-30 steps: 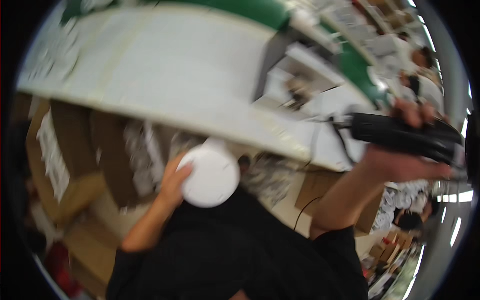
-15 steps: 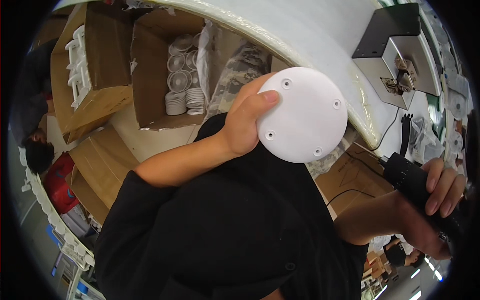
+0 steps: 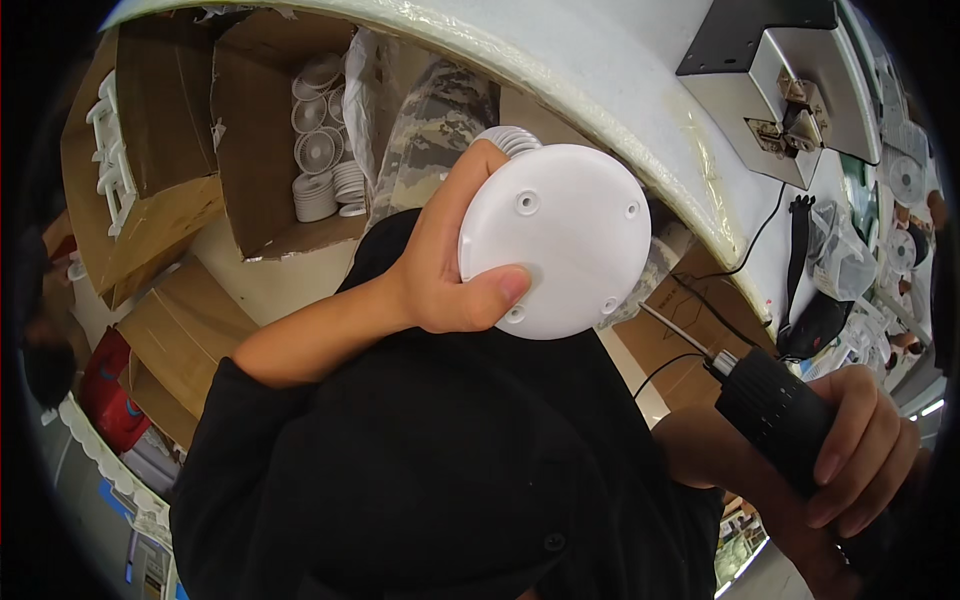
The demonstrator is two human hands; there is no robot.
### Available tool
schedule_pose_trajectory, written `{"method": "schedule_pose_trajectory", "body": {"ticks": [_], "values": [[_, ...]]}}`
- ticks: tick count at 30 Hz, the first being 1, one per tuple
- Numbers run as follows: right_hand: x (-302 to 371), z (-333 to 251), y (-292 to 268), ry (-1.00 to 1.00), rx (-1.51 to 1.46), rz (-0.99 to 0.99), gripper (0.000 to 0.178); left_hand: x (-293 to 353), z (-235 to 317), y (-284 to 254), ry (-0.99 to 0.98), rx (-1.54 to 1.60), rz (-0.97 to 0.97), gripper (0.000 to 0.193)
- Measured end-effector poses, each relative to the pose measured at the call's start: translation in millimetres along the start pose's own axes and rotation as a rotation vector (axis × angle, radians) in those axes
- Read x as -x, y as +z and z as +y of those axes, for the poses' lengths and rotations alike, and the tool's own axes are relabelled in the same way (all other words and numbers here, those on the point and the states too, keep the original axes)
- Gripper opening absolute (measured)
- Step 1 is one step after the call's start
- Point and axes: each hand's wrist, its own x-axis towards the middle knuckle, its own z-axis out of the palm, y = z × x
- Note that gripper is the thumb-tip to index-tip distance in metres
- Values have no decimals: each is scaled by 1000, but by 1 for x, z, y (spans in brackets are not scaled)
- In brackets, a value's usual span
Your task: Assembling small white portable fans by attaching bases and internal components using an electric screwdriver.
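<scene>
A white round plastic base (image 3: 555,245) with several screw holes faces me, held in my left hand (image 3: 450,265). The thumb presses on its face near the lower left hole, and the fingers are hidden behind it. A ribbed white part (image 3: 510,139) shows past its upper edge; whether it is joined to the base I cannot tell. In my right hand (image 3: 860,455) is a black electric screwdriver (image 3: 775,415), with the fingers wrapped round its body. Its thin metal bit points up and left toward the base's lower right rim, apart from it.
Behind my left hand stands a cardboard box (image 3: 245,150) of white grilles (image 3: 318,150). Another box (image 3: 170,130) at far left holds white plastic parts (image 3: 113,160). The white worktable (image 3: 600,70) curves across the top, bearing a metal device (image 3: 765,90) and clear plastic bags (image 3: 838,255).
My left hand has shifted left and a little down with the base, which has turned. The screwdriver has swung down and left, and its bit now shows in full.
</scene>
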Motion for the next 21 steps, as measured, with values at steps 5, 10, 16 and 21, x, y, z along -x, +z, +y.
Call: {"method": "schedule_pose_trajectory", "body": {"ticks": [5,10,16,21], "values": [[9,-2,-14,8,-30,-37,57,1,-3,3,12,74,81,54],[-5,-2,-36,19,-59,-92,56,-18,2,24,-29,100,121,54],[-12,18,-23,10,-109,-152,54,-19,5,26,-67,99,133,49],[-15,29,-17,3,-166,-222,53,-15,0,30,-56,120,191,44]]}}
